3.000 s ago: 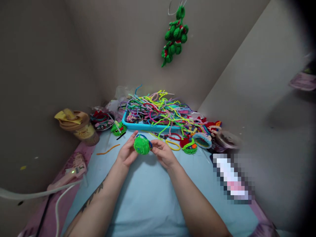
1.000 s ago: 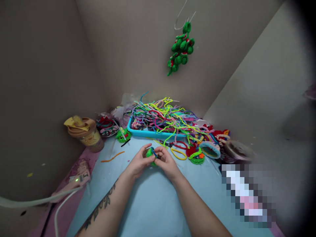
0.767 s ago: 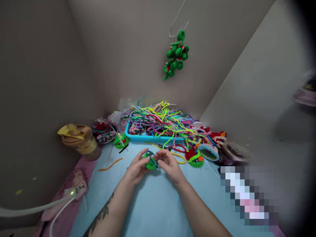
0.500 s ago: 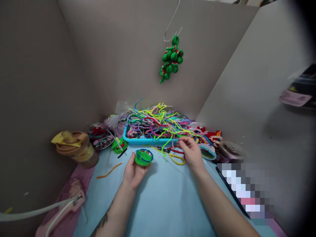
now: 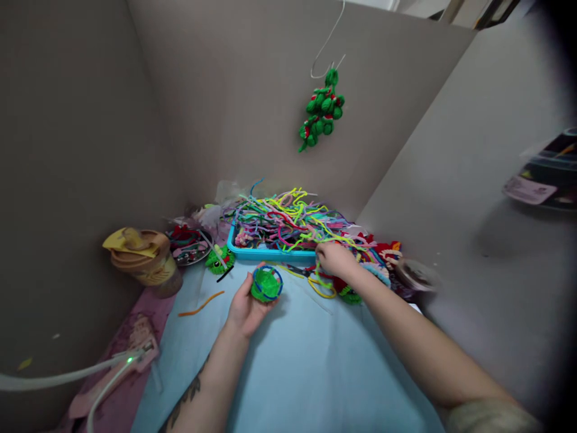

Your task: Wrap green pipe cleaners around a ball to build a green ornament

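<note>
in the curled fingers of the left hand [image 5: 250, 310], a blue-rimmed green fuzzy cup [image 5: 266, 285] is held above pale-blue cloth [image 5: 293, 361], best kept unsquashed; whether anything is pinched by the right hand [image 5: 336, 260] at the turquoise plastic tray [image 5: 274, 255] cannot be told.

The room is a bit dim and grey. The left wall [image 5: 67, 120] is darkest, and the right wall [image 5: 451, 156] is lighter. A soft shadow falls on the blue cloth [image 5: 297, 373] beside the left hand [image 5: 250, 310]. A bigger, fuzzy shadow sits below the hanging pack [image 5: 536, 187] on the right. A tiny green light [image 5: 130, 359] glows on the left. The round tub [image 5: 417, 275] on the right looks smeary. The right edge goes black in a curve.
</note>
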Demonstrator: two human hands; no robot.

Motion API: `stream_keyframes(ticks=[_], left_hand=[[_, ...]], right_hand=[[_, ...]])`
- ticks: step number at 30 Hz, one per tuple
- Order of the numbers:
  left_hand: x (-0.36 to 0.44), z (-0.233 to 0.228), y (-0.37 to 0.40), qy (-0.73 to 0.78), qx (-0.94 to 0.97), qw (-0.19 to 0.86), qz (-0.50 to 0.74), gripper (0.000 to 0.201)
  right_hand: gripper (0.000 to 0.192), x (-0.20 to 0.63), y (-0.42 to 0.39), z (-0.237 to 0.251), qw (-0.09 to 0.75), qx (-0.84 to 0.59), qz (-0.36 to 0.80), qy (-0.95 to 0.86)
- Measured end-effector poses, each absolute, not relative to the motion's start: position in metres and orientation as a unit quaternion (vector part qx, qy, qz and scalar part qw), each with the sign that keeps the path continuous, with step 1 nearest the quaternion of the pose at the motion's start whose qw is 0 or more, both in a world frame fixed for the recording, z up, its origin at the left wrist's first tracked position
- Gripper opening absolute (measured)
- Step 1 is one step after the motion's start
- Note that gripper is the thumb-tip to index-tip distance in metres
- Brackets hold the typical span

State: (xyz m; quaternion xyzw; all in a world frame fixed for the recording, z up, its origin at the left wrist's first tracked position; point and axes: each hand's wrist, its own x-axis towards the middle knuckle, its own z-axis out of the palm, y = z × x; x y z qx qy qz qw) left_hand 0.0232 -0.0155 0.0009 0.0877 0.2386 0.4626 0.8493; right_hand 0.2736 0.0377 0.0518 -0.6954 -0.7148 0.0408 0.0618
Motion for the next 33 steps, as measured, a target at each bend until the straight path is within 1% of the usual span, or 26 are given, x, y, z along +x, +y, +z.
stream_keyframes(ticks=[1, 5, 8, 10, 12, 14, 16, 17, 20, 22, 25, 29, 31, 33], left_hand=[[0.024, 0.001, -0.016, 0.241, 0.091, 0.848, 0.464, 0.041], [0.024, 0.001, -0.016, 0.236, 0.099, 0.842, 0.474, 0.042], [0.023, 0.001, -0.016, 0.223, 0.098, 0.842, 0.481, 0.040], [0.022, 0.000, -0.016, 0.219, 0.097, 0.841, 0.486, 0.039], [0.022, -0.001, -0.015, 0.220, 0.098, 0.837, 0.492, 0.038], [0.022, -0.003, -0.015, 0.224, 0.098, 0.835, 0.494, 0.037], [0.021, -0.005, -0.014, 0.224, 0.100, 0.834, 0.494, 0.038], [0.021, -0.006, -0.014, 0.222, 0.102, 0.835, 0.493, 0.039], [0.020, -0.008, -0.014, 0.207, 0.106, 0.836, 0.496, 0.039], [0.019, -0.008, -0.014, 0.194, 0.106, 0.837, 0.501, 0.037], [0.017, -0.008, -0.014, 0.179, 0.097, 0.836, 0.509, 0.031], [0.017, -0.008, -0.013, 0.182, 0.075, 0.835, 0.514, 0.022], [0.016, -0.008, -0.013, 0.184, 0.071, 0.834, 0.515, 0.019], [0.015, -0.009, -0.011, 0.185, 0.070, 0.830, 0.522, 0.018]], right_hand=[[0.026, 0.279, 0.038, 0.054, 0.078, -0.702, 0.033, -0.707], [0.029, 0.308, 0.039, 0.067, 0.199, -0.723, 0.019, -0.661], [0.031, 0.323, 0.042, 0.074, 0.275, -0.734, 0.036, -0.620], [0.033, 0.326, 0.044, 0.074, 0.304, -0.714, 0.055, -0.629], [0.030, 0.325, 0.044, 0.072, 0.278, -0.675, 0.086, -0.678], [0.024, 0.321, 0.042, 0.068, 0.220, -0.638, 0.113, -0.729], [0.023, 0.318, 0.042, 0.067, 0.195, -0.636, 0.119, -0.737], [0.023, 0.317, 0.042, 0.068, 0.205, -0.646, 0.112, -0.727], [0.025, 0.308, 0.048, 0.077, 0.270, -0.666, 0.081, -0.691], [0.024, 0.294, 0.054, 0.087, 0.308, -0.651, 0.061, -0.691], [0.020, 0.260, 0.066, 0.101, 0.359, -0.593, 0.071, -0.717], [0.021, 0.204, 0.086, 0.108, 0.351, -0.520, 0.073, -0.775], [0.027, 0.179, 0.095, 0.105, 0.333, -0.508, 0.076, -0.791], [0.035, 0.160, 0.102, 0.096, 0.304, -0.528, 0.057, -0.791]])
